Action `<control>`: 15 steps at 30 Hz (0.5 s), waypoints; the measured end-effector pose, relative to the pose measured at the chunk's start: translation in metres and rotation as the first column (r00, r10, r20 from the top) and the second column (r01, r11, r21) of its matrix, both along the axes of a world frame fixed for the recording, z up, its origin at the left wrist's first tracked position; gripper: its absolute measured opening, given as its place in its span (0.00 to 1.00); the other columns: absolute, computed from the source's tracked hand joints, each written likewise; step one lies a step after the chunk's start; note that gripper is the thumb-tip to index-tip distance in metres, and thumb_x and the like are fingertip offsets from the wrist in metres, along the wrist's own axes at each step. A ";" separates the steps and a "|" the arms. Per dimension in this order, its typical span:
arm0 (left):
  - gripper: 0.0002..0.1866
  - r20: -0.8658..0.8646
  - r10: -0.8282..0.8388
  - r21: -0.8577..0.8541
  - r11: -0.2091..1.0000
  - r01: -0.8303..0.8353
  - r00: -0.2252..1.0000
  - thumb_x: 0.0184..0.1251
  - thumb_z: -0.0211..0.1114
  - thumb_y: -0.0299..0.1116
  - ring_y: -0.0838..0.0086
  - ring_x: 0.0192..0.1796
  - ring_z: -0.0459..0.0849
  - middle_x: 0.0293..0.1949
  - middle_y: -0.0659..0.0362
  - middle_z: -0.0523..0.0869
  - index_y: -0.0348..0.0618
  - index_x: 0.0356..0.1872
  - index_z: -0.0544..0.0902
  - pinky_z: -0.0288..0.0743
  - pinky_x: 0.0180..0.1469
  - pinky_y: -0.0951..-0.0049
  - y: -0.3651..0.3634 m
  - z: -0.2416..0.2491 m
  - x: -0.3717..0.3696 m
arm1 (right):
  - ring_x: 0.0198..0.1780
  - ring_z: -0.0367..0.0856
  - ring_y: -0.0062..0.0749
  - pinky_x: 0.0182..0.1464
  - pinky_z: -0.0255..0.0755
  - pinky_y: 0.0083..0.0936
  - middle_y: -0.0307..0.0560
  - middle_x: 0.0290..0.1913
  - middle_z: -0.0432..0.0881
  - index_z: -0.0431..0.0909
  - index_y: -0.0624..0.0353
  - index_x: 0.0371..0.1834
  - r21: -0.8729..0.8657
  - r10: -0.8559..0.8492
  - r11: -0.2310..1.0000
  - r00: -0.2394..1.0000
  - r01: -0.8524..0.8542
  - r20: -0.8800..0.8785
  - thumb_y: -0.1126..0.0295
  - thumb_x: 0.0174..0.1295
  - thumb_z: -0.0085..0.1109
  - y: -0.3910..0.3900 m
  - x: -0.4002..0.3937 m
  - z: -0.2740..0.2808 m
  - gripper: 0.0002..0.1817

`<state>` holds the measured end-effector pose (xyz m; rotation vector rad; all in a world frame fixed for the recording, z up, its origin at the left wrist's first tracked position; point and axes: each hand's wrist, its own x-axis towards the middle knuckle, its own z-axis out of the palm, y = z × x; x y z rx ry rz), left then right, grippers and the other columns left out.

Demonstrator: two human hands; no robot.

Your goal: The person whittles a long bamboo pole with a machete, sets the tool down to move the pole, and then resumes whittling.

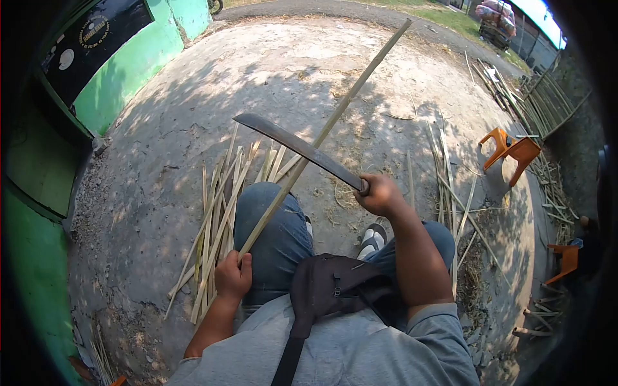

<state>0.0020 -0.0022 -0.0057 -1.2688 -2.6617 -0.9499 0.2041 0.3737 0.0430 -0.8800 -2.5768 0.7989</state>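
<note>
My right hand [381, 194] is closed round the handle of a machete [299, 147], whose long, dark, curved blade points up to the left. In my left hand [233, 275] is the lower end of a long bamboo strip [346, 100], which slants up and away to the right. The blade crosses the strip a little above my knee and overlaps it in this view. Beside my left leg lies a loose bundle of split bamboo strips [209, 248] on the ground. The strip's lowest end is hidden in my fist.
More bamboo strips [447, 172] lie to the right of my right knee. An orange plastic stool [520, 152] stands further right, with poles and a bamboo frame [555, 103] along the wall behind. A green wall [138, 61] runs along the left. A loaded vehicle [496, 24] is at the far right.
</note>
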 end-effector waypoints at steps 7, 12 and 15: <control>0.26 0.014 -0.003 0.013 1.000 0.002 1.000 0.80 0.59 0.53 0.38 0.27 0.80 0.21 0.43 0.78 0.40 0.27 0.73 0.70 0.30 0.44 0.001 -0.002 0.000 | 0.37 0.84 0.64 0.42 0.78 0.53 0.62 0.31 0.84 0.83 0.57 0.34 0.034 0.096 0.995 0.994 -0.098 0.044 0.66 0.63 0.57 -0.022 -0.018 -0.008 0.08; 0.26 -0.003 -0.012 -0.004 1.000 0.012 1.000 0.80 0.60 0.51 0.38 0.27 0.80 0.21 0.43 0.77 0.40 0.27 0.72 0.70 0.29 0.45 0.000 -0.003 -0.001 | 0.35 0.87 0.58 0.42 0.81 0.51 0.57 0.29 0.86 0.85 0.54 0.32 0.167 0.221 0.953 0.958 -0.252 0.186 0.63 0.60 0.61 -0.037 -0.024 -0.002 0.08; 0.25 0.022 -0.012 -0.005 1.000 0.013 1.000 0.80 0.60 0.51 0.39 0.27 0.80 0.21 0.43 0.77 0.40 0.27 0.72 0.70 0.29 0.46 0.000 -0.005 -0.001 | 0.34 0.87 0.56 0.40 0.81 0.51 0.55 0.28 0.85 0.84 0.54 0.32 0.184 0.232 0.949 0.962 -0.257 0.144 0.64 0.61 0.61 -0.042 -0.021 0.005 0.08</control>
